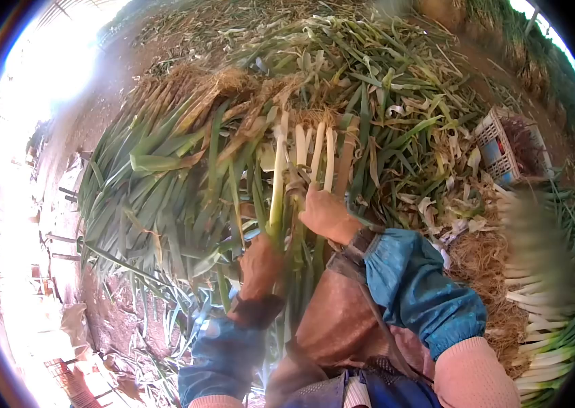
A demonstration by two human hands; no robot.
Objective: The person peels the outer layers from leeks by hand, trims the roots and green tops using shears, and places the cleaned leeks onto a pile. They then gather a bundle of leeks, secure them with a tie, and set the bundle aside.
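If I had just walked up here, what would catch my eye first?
Probably the big heap of green onions filling the middle, leaves fanning left. In front of it the left hand and right hand grip a bunch of white stalks. A white plastic crate sits at the right, with trimmed stalks stacked below it.

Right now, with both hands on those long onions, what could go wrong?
The right hand and left hand grip only a few leek stalks lying in a big loose pile of green leaves. Pulling hard might snap a white stalk or drag neighbours out with it. The peeled skins scattered nearby could get mixed in with the clean stack of stalks on the right.
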